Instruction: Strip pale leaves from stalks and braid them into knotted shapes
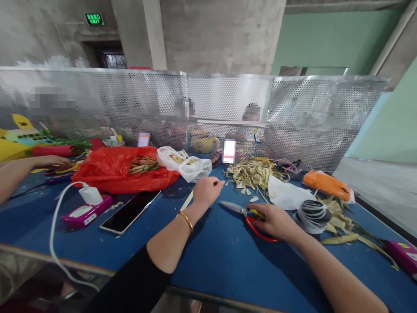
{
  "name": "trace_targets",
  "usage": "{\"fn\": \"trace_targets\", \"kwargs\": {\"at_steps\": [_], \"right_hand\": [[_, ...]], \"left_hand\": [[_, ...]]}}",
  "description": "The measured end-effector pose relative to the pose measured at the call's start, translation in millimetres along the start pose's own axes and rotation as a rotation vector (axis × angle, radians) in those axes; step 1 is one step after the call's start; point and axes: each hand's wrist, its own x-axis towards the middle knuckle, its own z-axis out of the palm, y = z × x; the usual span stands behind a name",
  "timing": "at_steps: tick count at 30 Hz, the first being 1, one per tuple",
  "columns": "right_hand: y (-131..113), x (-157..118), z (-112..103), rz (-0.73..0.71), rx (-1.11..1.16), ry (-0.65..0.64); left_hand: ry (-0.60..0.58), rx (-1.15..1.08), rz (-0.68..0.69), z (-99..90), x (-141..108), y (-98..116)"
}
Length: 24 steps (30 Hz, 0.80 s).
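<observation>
My left hand (pixel 207 191), with a gold bangle at the wrist, is closed in the middle of the blue table (pixel 211 265). Its fingers point right; what they pinch, if anything, is too small to name. A pale strip (pixel 186 201) lies beneath that wrist. To the right, my right hand (pixel 272 218) has its fingers on the red and yellow handles of scissors (pixel 235 208), whose blades point left, toward the space under my left hand. Behind the scissors spreads a pile of dry, pale plant scraps (pixel 250 174).
A black phone (pixel 130 211), purple power strip (pixel 87 211) and red bag (pixel 112 167) are on the left, near another person's hand (pixel 55 162). A wire spool (pixel 313 216), white sheet (pixel 288 194) and orange packet (pixel 329 184) are on the right. A perforated metal screen (pixel 228 98) stands behind.
</observation>
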Motion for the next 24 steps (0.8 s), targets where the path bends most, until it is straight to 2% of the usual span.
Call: {"fn": "trace_targets", "kwargs": {"at_steps": [2,4,5,7,9,11,13,14,15,16,19,20,22,24], "right_hand": [[9,6,0,0.177,-0.066,0.064],[16,9,-2,0.284,-0.110,0.134],[18,9,-3,0.290,-0.076,0.164],[17,5,-7,0.212,0.137,0.163],[9,0,-11,0.079,0.446,0.042],[-1,-5,-12,-0.032,0.661,-0.188],[-9,-6,-10,-0.073,0.716,-0.362],[-10,-4,-9,-0.063,0.692,-0.375],[-9,-1,-7,-0.030,0.637,-0.331],[-6,2,-5,0.027,0.552,-0.226],[12,10,-4,0.289,0.224,0.180],[18,11,-4,0.357,0.171,0.267],[28,11,-5,0.419,0.170,0.342],[30,9,-5,0.392,0.196,0.321]], "left_hand": [[0.017,-0.084,-0.020,-3.7,4,-4],[0.034,-0.130,-0.038,-6.8,5,-6],[0.046,-0.144,-0.048,-8.4,6,-6],[0.078,-0.167,-0.070,-11.9,7,-7],[0.106,-0.198,-0.088,-15.2,9,-8],[0.116,-0.232,-0.103,-17.2,11,-10],[0.106,-0.256,-0.112,-17.2,13,-12],[0.098,-0.260,-0.112,-16.7,13,-13],[0.091,-0.260,-0.109,-16.0,14,-13],[0.086,-0.260,-0.105,-15.3,14,-14],[0.081,-0.252,-0.100,-13.7,14,-14],[0.078,-0.248,-0.100,-13.3,14,-14],[0.067,-0.237,-0.091,-12.0,13,-13],[0.047,-0.221,-0.064,-9.4,11,-12]]}}
